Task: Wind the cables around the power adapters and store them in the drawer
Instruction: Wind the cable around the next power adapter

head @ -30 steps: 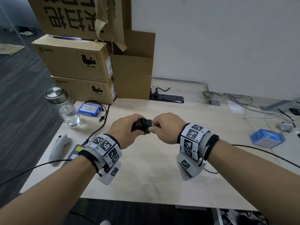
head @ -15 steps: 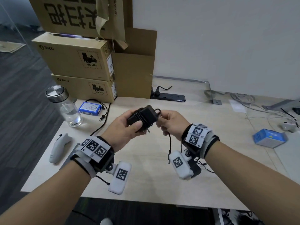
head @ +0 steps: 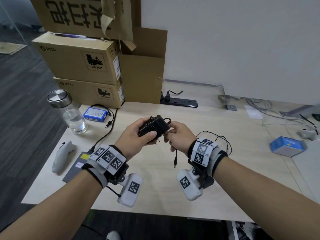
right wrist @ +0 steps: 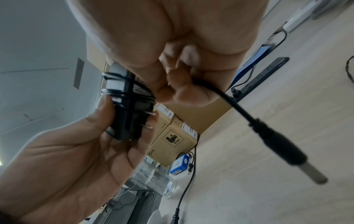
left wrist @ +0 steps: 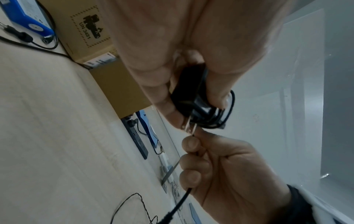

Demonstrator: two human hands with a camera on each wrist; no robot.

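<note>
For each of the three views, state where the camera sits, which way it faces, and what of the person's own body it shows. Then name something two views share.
Head: worn high, looking down at the desk; both forearms, left hand, right hand.
Left wrist: along the left hand at the power adapter.
Right wrist: along the right hand at the cable.
Shared: both wrist views show both hands.

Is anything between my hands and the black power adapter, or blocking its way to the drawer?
Nothing is between them: the left hand grips the black power adapter directly, and the right hand pinches its thin black cable beside the prongs. No drawer shows in any view, so that path cannot be judged.
</note>
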